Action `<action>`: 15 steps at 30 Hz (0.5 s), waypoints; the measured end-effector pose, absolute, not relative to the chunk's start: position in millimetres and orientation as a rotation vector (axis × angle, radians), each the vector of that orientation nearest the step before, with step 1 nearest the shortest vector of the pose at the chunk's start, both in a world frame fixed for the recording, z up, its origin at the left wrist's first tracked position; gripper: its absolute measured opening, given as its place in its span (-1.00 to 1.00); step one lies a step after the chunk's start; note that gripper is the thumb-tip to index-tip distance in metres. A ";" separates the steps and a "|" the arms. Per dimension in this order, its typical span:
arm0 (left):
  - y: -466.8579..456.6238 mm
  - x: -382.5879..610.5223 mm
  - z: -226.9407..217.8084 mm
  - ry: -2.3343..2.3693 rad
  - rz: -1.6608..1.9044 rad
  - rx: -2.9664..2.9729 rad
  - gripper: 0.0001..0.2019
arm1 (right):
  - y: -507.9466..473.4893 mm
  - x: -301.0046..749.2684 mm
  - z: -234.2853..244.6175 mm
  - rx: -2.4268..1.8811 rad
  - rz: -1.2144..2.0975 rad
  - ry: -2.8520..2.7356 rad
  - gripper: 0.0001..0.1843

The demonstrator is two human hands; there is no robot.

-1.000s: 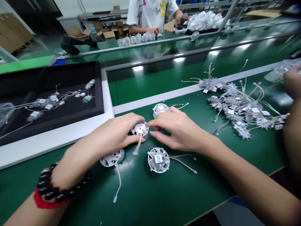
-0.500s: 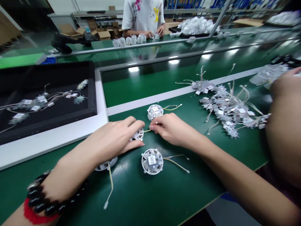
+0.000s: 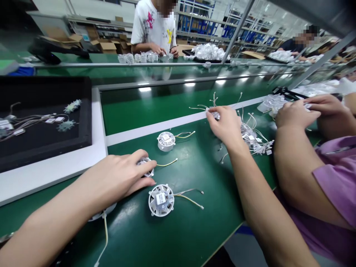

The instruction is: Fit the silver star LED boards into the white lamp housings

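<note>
My left hand (image 3: 122, 174) is curled round a small white round housing (image 3: 150, 172) on the green bench, fingers on one side and thumb on the other. A yellowish wire leads out of it to the right. Behind it stands another round housing (image 3: 166, 141) with wires; a third housing (image 3: 161, 200), with a white label and two wires, lies in front. One more housing (image 3: 104, 213) is partly hidden beneath my left forearm. My right hand (image 3: 226, 124) is at the left end of a pile of wired star-shaped boards (image 3: 254, 137), thumb and forefinger closed about one board (image 3: 216, 115).
To the left, a black tray (image 3: 80, 129) with a few wired boards rests on a white panel (image 3: 101, 129). Close on my right, a co-worker's hands (image 3: 294, 115) handle clear plastic parts (image 3: 271, 104). Across the bench, another person (image 3: 154, 29) works beside white parts (image 3: 208, 52).
My right hand has let go of the wire by the left-hand housing and moved right and away to the board pile. My left hand stays on its housing. The view has swung right.
</note>
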State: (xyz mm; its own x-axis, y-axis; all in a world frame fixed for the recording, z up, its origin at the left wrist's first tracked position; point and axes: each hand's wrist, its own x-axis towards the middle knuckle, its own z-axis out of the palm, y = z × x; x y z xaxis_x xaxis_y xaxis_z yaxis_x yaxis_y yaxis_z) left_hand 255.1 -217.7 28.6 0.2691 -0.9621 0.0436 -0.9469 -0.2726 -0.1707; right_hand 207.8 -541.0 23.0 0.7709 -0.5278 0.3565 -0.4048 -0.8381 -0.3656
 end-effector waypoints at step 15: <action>-225.6 251.7 45.7 1.819 0.154 -2.646 -0.72 | -588.1 229.3 58.0 -2.824 -0.404 0.733 -0.88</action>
